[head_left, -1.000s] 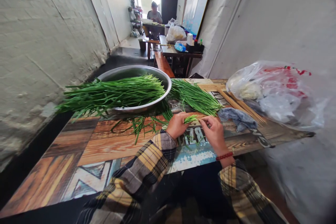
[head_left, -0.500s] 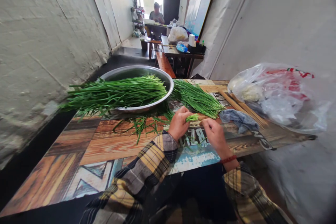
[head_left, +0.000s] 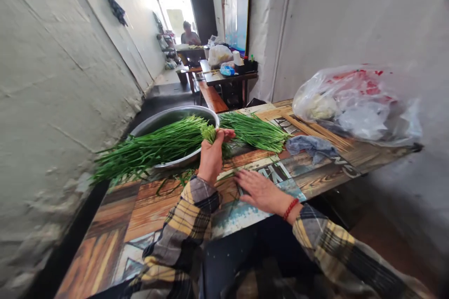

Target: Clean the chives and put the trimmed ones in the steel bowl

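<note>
Stems (head_left: 208, 133), a small pale-ended green bunch, stand up out of the left hand (head_left: 211, 159), which is closed around them, its thumb pressed in and a finger reaching out to the right. That hand is raised at the right rim of a metal bowl (head_left: 185, 159), which sits at the far edge of the desk (head_left: 150, 215), toward its left end. Long greens (head_left: 164, 142) fill the bowl, their leafy tips spilling past its left rim and over the desk's left edge. The right hand (head_left: 261, 191) is flat, palm down, its fingers stretched out and close together, low near the middle of the near edge; I cannot tell whether it touches the surface. Around that wrist is a red bracelet (head_left: 290, 209). Another pile of greens (head_left: 256, 131) lies by the far edge, right of the bowl, pale ends toward a crumpled grey cloth (head_left: 312, 147). Beyond the cloth, thin sticks (head_left: 315, 131) run toward the right corner, beside a clear plastic bag (head_left: 365, 107). Loose leaves (head_left: 175, 181) lie before the bowl
</note>
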{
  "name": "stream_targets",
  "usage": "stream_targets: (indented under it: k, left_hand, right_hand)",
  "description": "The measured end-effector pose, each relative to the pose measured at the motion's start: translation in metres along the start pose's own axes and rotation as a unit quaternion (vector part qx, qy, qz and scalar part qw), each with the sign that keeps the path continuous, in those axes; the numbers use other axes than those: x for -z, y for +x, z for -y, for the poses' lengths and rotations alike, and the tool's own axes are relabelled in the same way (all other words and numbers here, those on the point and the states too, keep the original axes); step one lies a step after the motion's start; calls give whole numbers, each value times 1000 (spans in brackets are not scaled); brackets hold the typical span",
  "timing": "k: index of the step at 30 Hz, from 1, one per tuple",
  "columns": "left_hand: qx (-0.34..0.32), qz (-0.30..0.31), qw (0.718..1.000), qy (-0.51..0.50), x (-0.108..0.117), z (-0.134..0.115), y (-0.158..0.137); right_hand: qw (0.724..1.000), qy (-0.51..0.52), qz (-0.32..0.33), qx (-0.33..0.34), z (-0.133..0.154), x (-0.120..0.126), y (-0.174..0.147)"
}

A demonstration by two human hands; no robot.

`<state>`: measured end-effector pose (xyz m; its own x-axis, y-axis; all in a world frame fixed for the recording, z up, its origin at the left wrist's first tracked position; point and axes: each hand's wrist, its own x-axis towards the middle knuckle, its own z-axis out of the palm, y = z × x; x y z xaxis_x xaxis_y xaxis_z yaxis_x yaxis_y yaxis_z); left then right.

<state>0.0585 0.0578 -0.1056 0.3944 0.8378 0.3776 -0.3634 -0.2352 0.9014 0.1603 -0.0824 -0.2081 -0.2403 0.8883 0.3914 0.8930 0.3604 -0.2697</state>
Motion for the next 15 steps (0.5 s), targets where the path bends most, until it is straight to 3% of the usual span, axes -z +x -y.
stream_targets:
  k: [4, 7, 10, 12, 13, 15]
  left_hand:
    - [18, 7, 998, -63, -3, -46, 12]
    - [27, 32, 997, -69, -6, -69, 15]
    - [14, 62, 996, -64, -14, -84, 15]
    - [-8, 81, 995, -55, -23, -90, 15]
    - [-19, 87, 995, -46, -27, -92, 15]
    - [-33, 90, 995, -18, -35, -96, 14]
  right_hand:
    - [989, 19, -102, -105, -33, -9, 16]
    - [967, 77, -189, -150, -44, 6, 23]
    - [910, 100, -334, -226, -47, 49, 30]
    - [879, 79, -416, -218, -46, 84, 35]
    - [873, 72, -438, -203, -46, 100, 37]
    - [890, 79, -413, -178, -46, 124, 40]
